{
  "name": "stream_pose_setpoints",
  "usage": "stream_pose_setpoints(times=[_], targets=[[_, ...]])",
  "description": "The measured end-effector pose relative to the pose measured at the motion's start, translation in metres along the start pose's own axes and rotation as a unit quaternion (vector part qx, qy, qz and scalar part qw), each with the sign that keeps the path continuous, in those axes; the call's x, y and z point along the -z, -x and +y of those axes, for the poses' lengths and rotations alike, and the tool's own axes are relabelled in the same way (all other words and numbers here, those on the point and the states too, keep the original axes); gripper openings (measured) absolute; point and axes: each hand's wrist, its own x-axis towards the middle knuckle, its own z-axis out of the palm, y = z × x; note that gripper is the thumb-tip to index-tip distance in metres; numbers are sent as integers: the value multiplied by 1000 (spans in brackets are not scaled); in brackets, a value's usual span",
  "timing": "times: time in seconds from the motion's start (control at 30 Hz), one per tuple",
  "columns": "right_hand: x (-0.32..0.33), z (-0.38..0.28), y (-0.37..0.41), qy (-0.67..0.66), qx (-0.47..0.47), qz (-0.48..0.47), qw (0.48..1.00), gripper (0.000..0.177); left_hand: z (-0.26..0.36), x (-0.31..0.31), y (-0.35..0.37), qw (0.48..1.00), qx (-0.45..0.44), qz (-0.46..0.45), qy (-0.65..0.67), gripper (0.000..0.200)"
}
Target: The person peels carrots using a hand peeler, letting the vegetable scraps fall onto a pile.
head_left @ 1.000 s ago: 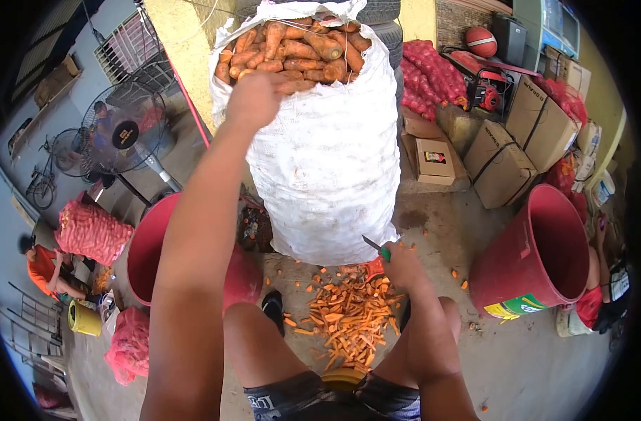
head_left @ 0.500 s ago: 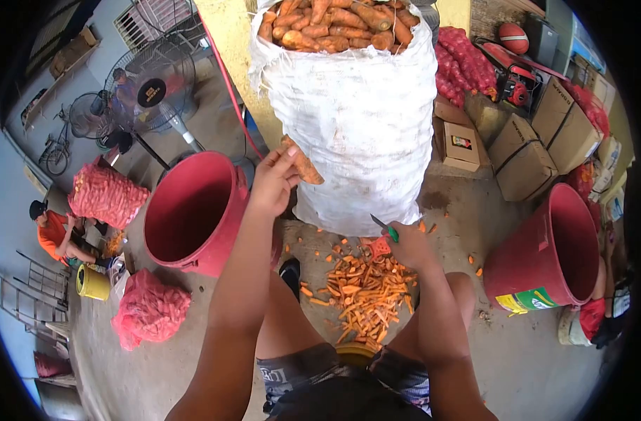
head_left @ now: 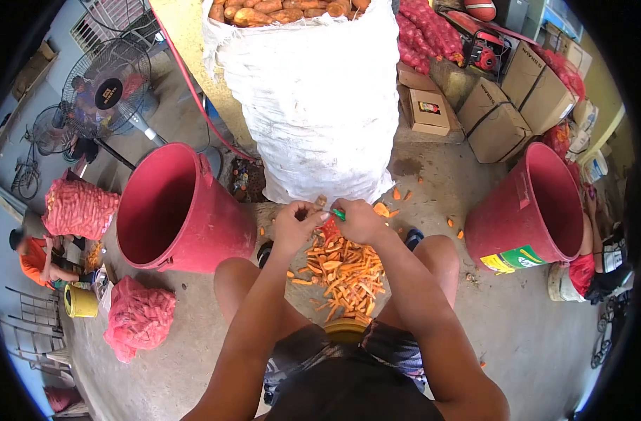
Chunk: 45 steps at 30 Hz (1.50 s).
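Observation:
My left hand is closed around a carrot, whose end shows past the fingertips; the rest of it is mostly hidden. My right hand grips a small knife by its green handle. The blade meets the carrot between both hands, low in front of a tall white sack. Whole carrots fill the sack's top. Below my hands, a heap of orange carrot pieces lies on the floor between my legs, with a bit of red plastic at its upper edge.
A large red bin stands at left, another at right. Pink bags of carrots and a pink bundle lie at left, near a fan and a seated person. Cardboard boxes stand at back right.
My left hand has brought the carrot down from beside the sack to my right hand. The knife now meets it. The view has tilted down and shifted to the right.

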Motion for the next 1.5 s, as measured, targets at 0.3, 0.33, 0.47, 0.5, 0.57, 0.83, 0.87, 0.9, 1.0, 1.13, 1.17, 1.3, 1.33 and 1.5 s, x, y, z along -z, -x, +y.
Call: stream_pose_setpoints(times=[0.3,0.33,0.47,0.5,0.57,0.83,0.87,0.9,1.0,1.13,1.17,1.3,1.33,1.5], targets=[[-15,40,-10,142,-56,-184,971,29,-19,14,3,992,-114,-25,55,29],[-11,45,-8,93,-39,-168,981,28,-22,14,2,991,-118,-7,61,27],[25,27,1,-15,-10,-148,989,35,-28,10,-3,982,-55,-4,180,26],[32,22,4,-15,-11,-148,989,35,-34,9,-7,982,-54,-5,180,26],[39,15,7,-51,-37,-121,991,40,-46,10,-14,971,-44,-5,235,26],[12,16,9,-4,-16,-66,998,39,-31,3,-3,975,-9,13,219,34],[4,21,7,15,3,-45,999,38,-35,4,-4,985,11,7,172,36],[3,13,8,15,1,-44,999,38,-34,2,-2,985,12,6,172,36],[3,-4,9,23,-10,-66,997,35,-27,-7,6,992,7,17,126,35],[-26,35,0,111,-37,-84,990,33,-27,-7,18,992,-39,-11,119,30],[-28,48,-4,122,-73,-110,984,32,-25,-5,16,984,-71,-39,162,28],[-9,38,-6,72,-57,-144,985,37,-22,4,13,969,-102,-63,217,24],[1,36,-4,27,-28,-138,990,41,-19,0,11,963,-64,-11,262,20],[34,3,5,-154,-44,-64,985,59,-45,7,-5,941,45,-37,333,31]])
